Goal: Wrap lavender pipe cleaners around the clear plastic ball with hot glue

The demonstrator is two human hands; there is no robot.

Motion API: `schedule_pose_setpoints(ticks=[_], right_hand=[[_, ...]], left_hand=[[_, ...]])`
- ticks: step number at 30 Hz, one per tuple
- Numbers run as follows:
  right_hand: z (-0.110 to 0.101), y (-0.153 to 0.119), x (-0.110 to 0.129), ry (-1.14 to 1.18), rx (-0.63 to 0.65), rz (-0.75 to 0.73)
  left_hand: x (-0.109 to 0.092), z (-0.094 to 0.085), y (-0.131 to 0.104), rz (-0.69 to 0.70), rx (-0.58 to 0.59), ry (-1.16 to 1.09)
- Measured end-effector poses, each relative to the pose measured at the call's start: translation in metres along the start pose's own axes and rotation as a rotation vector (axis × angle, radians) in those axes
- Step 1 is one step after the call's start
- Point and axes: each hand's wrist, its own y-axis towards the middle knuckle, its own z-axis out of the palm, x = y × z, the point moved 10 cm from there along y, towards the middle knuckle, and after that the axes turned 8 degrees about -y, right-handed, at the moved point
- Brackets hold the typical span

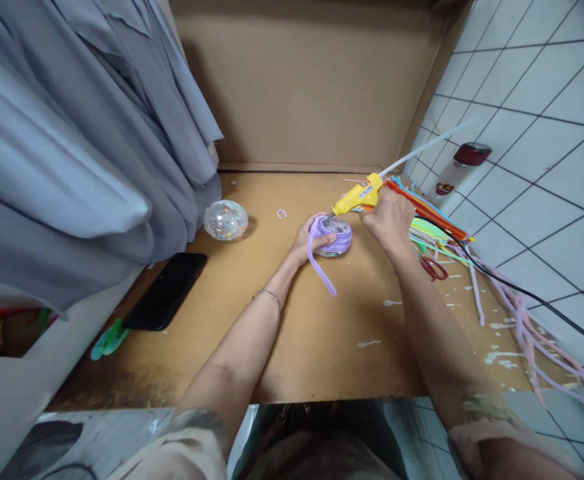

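Note:
My left hand point(304, 241) grips a small round object point(341, 241) wrapped in purple pipe cleaner, resting at the middle of the table. A loose end of the purple pipe cleaner point(321, 270) hangs down toward me. In my right hand point(391, 215) is a yellow hot glue gun point(359, 196), its metal nozzle pointing down at the top of the wrapped object. Whether the nozzle touches it, I cannot tell. A long clear glue stick point(425, 147) sticks out of the gun's rear.
A clear faceted ball point(226, 220) and a black phone point(166, 292) lie at left, beside a grey curtain point(87, 133). Pipe cleaners in several colours point(435, 212), red-handled scissors point(433, 268) and a black cord point(517, 285) are at right. A red-lidded jar point(459, 172) stands by the tiled wall.

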Motion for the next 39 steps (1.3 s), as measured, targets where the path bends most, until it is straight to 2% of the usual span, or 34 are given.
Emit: schedule_pose_setpoints(ticks=[10, 17, 21, 26, 33, 39], right_hand=[[0.0003, -0.0024, 0.0013, -0.020, 0.010, -0.002], [0.0029, -0.0033, 0.0022, -0.022, -0.013, -0.015], [0.0053, -0.0036, 0.0042, 0.002, -0.055, -0.049], [0.0065, -0.0036, 0.0057, 0.002, -0.049, -0.050], [0.0030, -0.0059, 0.0091, -0.006, -0.048, -0.065], [0.0005, -0.0058, 0.0093, -0.020, -0.052, -0.061]], left_hand=[[0.0052, -0.0017, 0.0041, -0.034, 0.053, 0.029], [-0.0002, 0.0031, -0.0003, -0.027, 0.082, -0.003], [0.0010, 0.0030, 0.0006, -0.042, 0.074, -0.003], [0.0068, 0.0019, 0.0030, -0.082, 0.054, -0.025], [-0.0027, 0.0041, -0.0005, -0.043, 0.058, -0.019], [0.0017, 0.0032, 0.0019, -0.051, 0.064, -0.036]])
